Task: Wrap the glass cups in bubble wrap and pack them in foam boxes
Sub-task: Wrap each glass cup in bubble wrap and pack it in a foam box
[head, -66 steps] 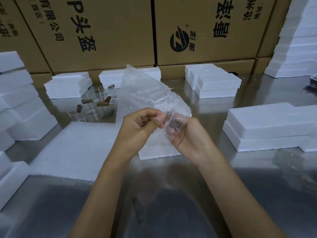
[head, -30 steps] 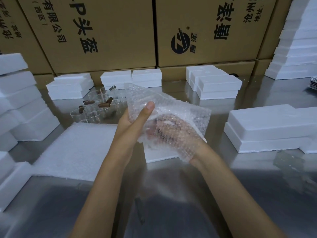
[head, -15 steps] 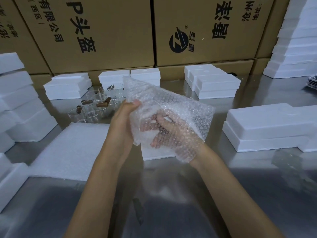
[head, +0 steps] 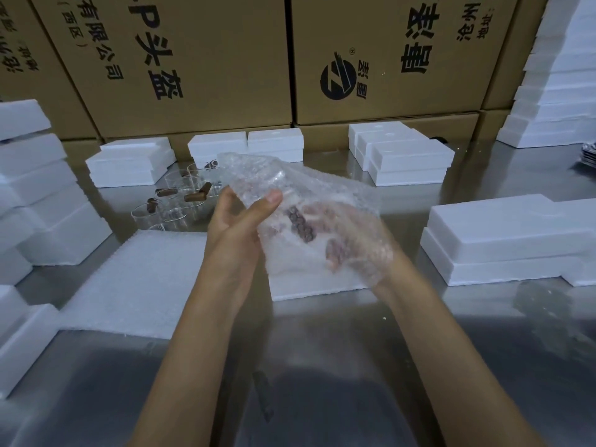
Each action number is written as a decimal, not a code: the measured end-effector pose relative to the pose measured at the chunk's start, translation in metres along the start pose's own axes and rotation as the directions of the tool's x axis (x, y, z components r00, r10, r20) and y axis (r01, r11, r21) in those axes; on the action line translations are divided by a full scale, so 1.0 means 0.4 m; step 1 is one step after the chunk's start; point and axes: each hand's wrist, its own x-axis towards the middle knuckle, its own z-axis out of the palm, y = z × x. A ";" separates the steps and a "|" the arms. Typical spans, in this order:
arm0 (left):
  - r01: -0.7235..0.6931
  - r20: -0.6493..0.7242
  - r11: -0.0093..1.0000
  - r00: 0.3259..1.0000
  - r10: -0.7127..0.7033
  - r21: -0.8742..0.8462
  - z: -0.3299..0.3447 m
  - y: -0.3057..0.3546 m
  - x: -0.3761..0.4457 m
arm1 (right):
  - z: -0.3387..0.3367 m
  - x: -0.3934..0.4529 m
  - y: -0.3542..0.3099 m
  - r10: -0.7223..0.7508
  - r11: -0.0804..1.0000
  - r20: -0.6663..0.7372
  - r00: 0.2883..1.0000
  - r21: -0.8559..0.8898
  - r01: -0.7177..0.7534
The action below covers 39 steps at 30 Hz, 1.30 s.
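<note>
A clear bubble wrap sheet (head: 325,201) is bundled around a glass cup with a brown handle (head: 301,225), held above the steel table. My left hand (head: 237,227) grips the wrap's left side, thumb pressed on top. My right hand (head: 351,240) lies under and inside the wrap, seen only through the bubbles. A white foam box (head: 309,285) sits on the table just below the bundle. Several bare glass cups with brown handles (head: 175,206) stand at the left behind a stack of bubble wrap sheets (head: 138,279).
Closed foam boxes sit at the right (head: 503,237), back centre (head: 406,156) and back left (head: 129,162). Foam stacks rise along the left edge (head: 35,188) and far right (head: 561,91). Large cardboard cartons (head: 371,59) wall off the back.
The wrap went from a loose upright sheet to a bundle folded over the cup and my right hand. My left thumb has shifted onto the top of the wrap.
</note>
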 end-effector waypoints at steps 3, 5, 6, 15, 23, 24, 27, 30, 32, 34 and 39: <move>-0.017 -0.100 0.991 0.995 0.004 -0.134 -0.017 0.008 0.008 | -0.050 0.014 -0.021 -0.144 0.936 -0.174 0.974 0.297 0.191; -0.010 -0.093 0.967 0.996 -0.014 -0.256 -0.030 0.009 0.010 | -0.081 0.019 -0.028 -0.127 0.885 -0.320 0.939 0.391 0.253; -0.006 -0.079 0.950 0.997 -0.020 -0.313 -0.033 0.009 0.010 | -0.086 0.022 -0.026 -0.109 0.890 -0.329 0.938 0.388 0.239; 0.064 0.062 0.962 0.997 -0.049 -0.265 -0.007 -0.015 0.006 | 0.000 0.023 0.038 -0.062 0.997 0.185 0.981 0.055 0.052; 0.261 0.179 0.957 0.943 -0.281 0.125 0.010 -0.025 -0.007 | -0.048 0.025 0.008 -0.024 0.978 -0.180 0.983 0.197 0.060; 0.276 0.221 0.938 0.921 -0.320 0.208 0.011 -0.026 -0.012 | -0.047 0.022 0.004 -0.019 0.991 -0.212 0.977 0.125 0.046; 0.225 0.294 0.852 0.871 -0.393 0.472 0.012 -0.030 -0.026 | -0.047 0.015 0.002 -0.048 0.997 -0.232 0.972 -0.063 0.035; 0.139 0.326 0.813 0.868 -0.375 0.566 0.016 -0.041 -0.025 | -0.055 0.015 0.009 -0.093 0.977 -0.218 0.972 -0.209 0.047; 0.083 0.337 0.793 0.875 -0.347 0.603 0.015 -0.054 -0.017 | -0.058 0.018 0.014 -0.095 0.967 -0.213 0.972 -0.252 0.040; 0.011 0.339 0.753 0.888 -0.309 0.658 0.009 -0.069 -0.010 | -0.058 0.022 0.023 -0.118 0.954 -0.217 0.969 -0.297 0.050; -0.121 0.266 0.537 0.943 -0.200 0.835 0.002 -0.099 -0.006 | -0.055 0.037 0.057 -0.258 0.811 -0.214 0.942 -0.578 0.091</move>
